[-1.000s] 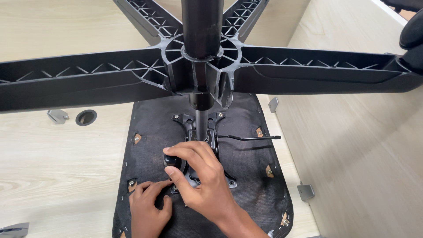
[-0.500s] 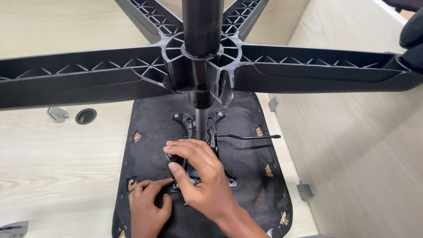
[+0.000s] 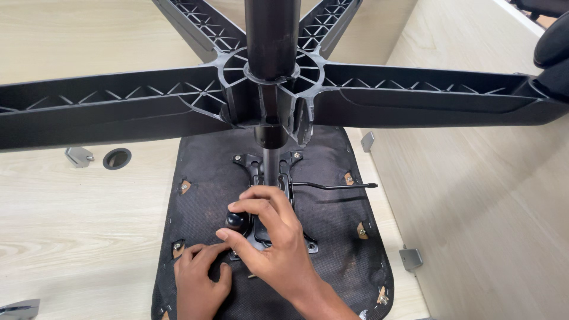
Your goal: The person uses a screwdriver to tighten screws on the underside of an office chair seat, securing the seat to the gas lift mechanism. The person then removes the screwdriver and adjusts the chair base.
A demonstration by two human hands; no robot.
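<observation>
We are looking down at an upturned office chair lying seat-down on the pale wood-grain desk (image 3: pixel 71 207), which puts the black fabric underside of the seat (image 3: pixel 332 237) face up and brings the fittings within reach. The black five-armed plastic star base (image 3: pixel 148 101) stands high on the black gas-lift column (image 3: pixel 271 160), spreading between the camera and the work.

The right hand (image 3: pixel 269 237) rests over the black metal tilt mechanism plate (image 3: pixel 278 178) bolted to the middle of the seat. Its thumb and fingers curl loosely around the round black plastic knob (image 3: pixel 236 220) at the plate's left side, thumb below and index finger above; they look to be touching it rather than clamped tight, though the palm hides the far side. The left hand (image 3: pixel 198 272) lies flat on the fabric just below and left of the knob, fingers bent, holding nothing, seemingly bracing the seat so it does not shift. A thin black metal lever (image 3: pixel 335 186) runs out to the right from the plate, well clear of both hands.

Much is concealed: the right hand covers the lower half of the plate and its near bolts, the base arms run out of frame on both sides, and the seat's near edge is cut off below. A black castor (image 3: pixel 554 50) shows only partly at the right edge, and a round grommet hole (image 3: pixel 117 158) sits in the desk to the left.
</observation>
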